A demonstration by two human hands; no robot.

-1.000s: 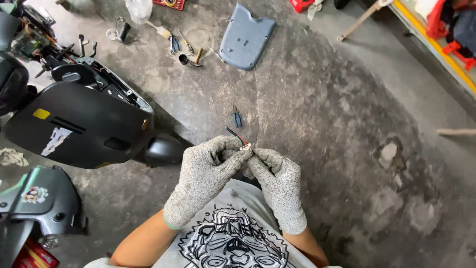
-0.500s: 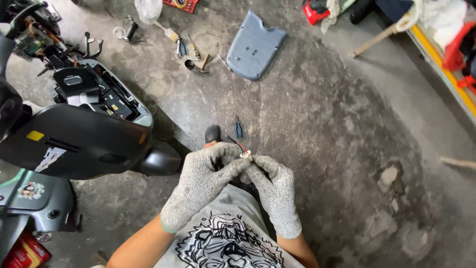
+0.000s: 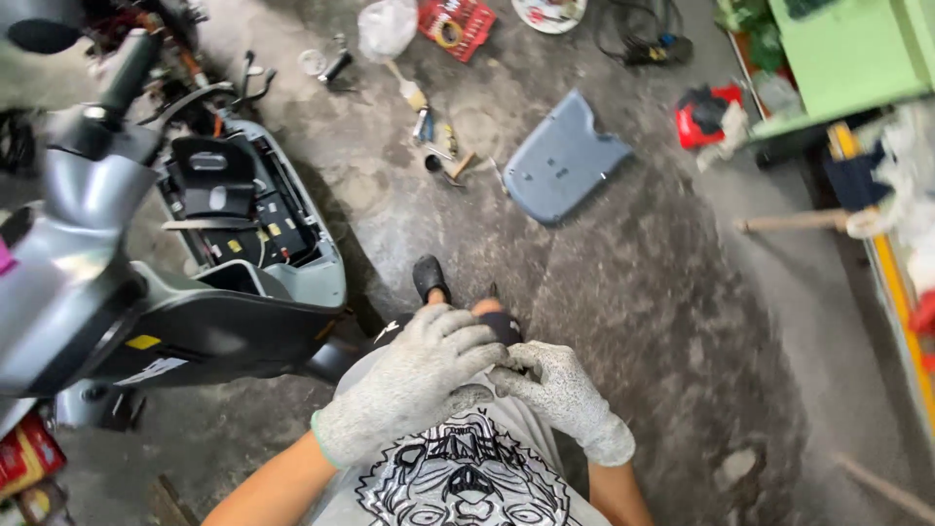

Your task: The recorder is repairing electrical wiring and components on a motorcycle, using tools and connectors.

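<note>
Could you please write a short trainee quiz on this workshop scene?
1. True or false: both hands wear grey gloves.
2. Which lies on the floor ahead of the hands: A) a grey panel, B) a tyre, C) a helmet?
3. On which side of the person is the scooter?

Key:
1. True: left hand and right hand are gloved, fingers meeting.
2. A, the grey panel.
3. The left, where the scooter stands opened.

Two gloved hands (image 3: 419, 385), one scooter (image 3: 146, 292), one grey panel (image 3: 563, 161).
</note>
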